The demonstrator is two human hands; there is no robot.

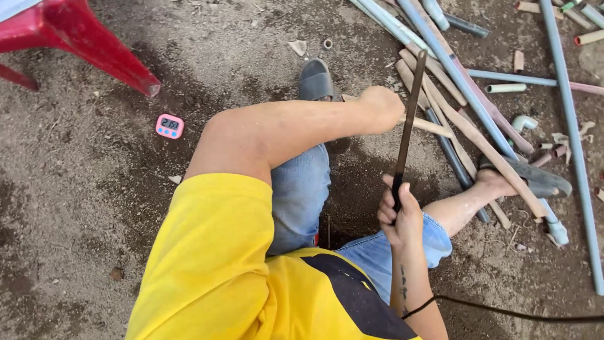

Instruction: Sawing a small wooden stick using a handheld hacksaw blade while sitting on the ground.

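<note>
Saw [409,119] upright and slightly tilted, dark and narrow, blade crossing a tan pipe [434,128] near the middle of the view. Right hand [397,214] wrapped tight round the saw's lower end, fingers fully curled on the handle. Left hand [382,108] closed over the tan pipe just left of the blade, pinning it down; fist shut on it.

Open room to the left of the arms: bare dirt [82,208], free out to a small pink timer [170,126] and a red plastic chair [82,44] at the top left corner. Crowded to the right: heap of pipes [465,82], grey-blue and brown, crossing one another, short offcuts and a white elbow fitting [523,122] scattered among them. One sandalled foot [519,179] planted on the pipes, a grey sandal [315,80] just beyond the left hand. Thin black cord [516,313] trailing right from the right forearm.

Ground dry, dusty, pebbly earth, outdoors.
</note>
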